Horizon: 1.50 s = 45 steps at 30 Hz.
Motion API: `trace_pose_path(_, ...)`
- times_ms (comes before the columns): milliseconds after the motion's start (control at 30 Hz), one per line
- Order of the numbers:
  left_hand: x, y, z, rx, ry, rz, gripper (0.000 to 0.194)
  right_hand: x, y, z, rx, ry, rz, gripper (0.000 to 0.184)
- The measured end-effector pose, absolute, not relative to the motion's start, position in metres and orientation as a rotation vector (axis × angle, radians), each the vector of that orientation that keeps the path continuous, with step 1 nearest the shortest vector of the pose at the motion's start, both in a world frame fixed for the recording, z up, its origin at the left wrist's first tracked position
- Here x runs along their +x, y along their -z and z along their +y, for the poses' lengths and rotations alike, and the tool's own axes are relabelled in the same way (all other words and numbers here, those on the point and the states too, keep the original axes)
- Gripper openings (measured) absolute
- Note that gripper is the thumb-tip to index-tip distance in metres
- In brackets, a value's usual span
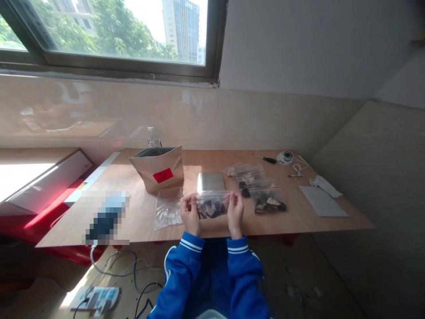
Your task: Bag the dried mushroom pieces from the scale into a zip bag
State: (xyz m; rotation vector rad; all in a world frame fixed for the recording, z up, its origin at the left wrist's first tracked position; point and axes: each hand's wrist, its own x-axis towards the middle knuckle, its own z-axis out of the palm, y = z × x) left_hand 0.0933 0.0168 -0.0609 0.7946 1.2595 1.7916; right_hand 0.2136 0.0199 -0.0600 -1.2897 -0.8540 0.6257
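Between my two hands is a clear zip bag [212, 208] with dark brown pieces inside. My left hand [191, 215] pinches its upper left corner, and my right hand [235, 213] pinches the upper right one. Just behind the bag lies a silver, flat-topped scale-like device [210, 181], partly covered by it. Left of my left hand rests another clear plastic bag [167, 212] with little visible inside. A brown kraft pouch [162, 170] with a red label stands behind that, its top gaping. Filled zip bags [268, 197] overlap in a row to my right.
A green-handled screwdriver [269, 160] and a white dome camera [284, 157] with a coiled cable lie at the back right. White paper [322, 201] is near the right edge. A bottle [153, 137] stands behind the pouch. Below the table sits a power strip [96, 299] with cables.
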Motion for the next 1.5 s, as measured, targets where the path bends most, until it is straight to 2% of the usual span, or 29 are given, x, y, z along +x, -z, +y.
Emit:
trace_pose_path(233,0.072,0.079,0.022,0.849,-1.609,1.131,0.031,0.236,0.092,0.017,-1.215,-0.742,-0.65,0.04)
trace_pose_path(467,0.063,0.069,0.018,0.914,-1.586,1.097,0.024,0.256,0.091,0.009,-1.196,-0.976,-0.845,0.034)
trace_pose_path(967,0.045,0.073,0.02,1.134,-1.524,1.153,0.021,0.254,0.082,0.009,-1.132,-0.922,-0.909,0.027)
trace_pose_path(1167,0.04,0.069,0.019,1.211,-1.47,1.214,0.021,0.264,0.083,0.009,-1.235,-0.65,-1.115,0.023)
trace_pose_path(1267,0.04,0.069,0.018,1.276,-1.454,1.236,0.022,0.265,0.067,0.007,-1.365,-0.28,-1.275,0.023)
trace_pose_path(1367,0.041,0.067,0.018,1.388,-1.393,1.236,0.021,0.252,0.038,0.005,-1.445,0.058,-1.514,0.032)
trace_pose_path(1433,0.041,0.064,0.018,1.453,-1.366,1.242,0.021,0.236,0.019,0.005,-1.409,0.062,-1.784,0.035)
trace_pose_path(1500,0.041,0.061,0.018,1.509,-1.367,1.242,0.02,0.219,0.005,0.008,-1.339,-0.008,-2.041,0.029)
